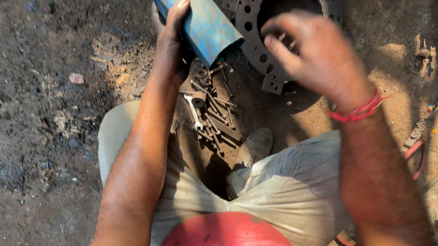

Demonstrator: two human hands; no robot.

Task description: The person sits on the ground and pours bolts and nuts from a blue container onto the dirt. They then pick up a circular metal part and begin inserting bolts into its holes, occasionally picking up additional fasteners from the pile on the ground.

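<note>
The blue-painted metal cylinder [198, 13] sits in the left hand [172, 46], whose fingers wrap around its near side with the thumb lying up along the wall. Its long axis runs slantwise, the closed rounded end up and away to the left of that hand, the open lower end pointing down to the right, toward the right hand [313, 53]. The right hand hovers just beside that open end, apart from it, fingers curled loosely and blurred; I cannot tell whether it pinches anything. Below the left hand, on the dirt floor [18, 110], lies a heap of rusty bolts and spanners [211, 107]. Behind the right hand rests a round steel flange with bolt holes [257, 24].
</note>
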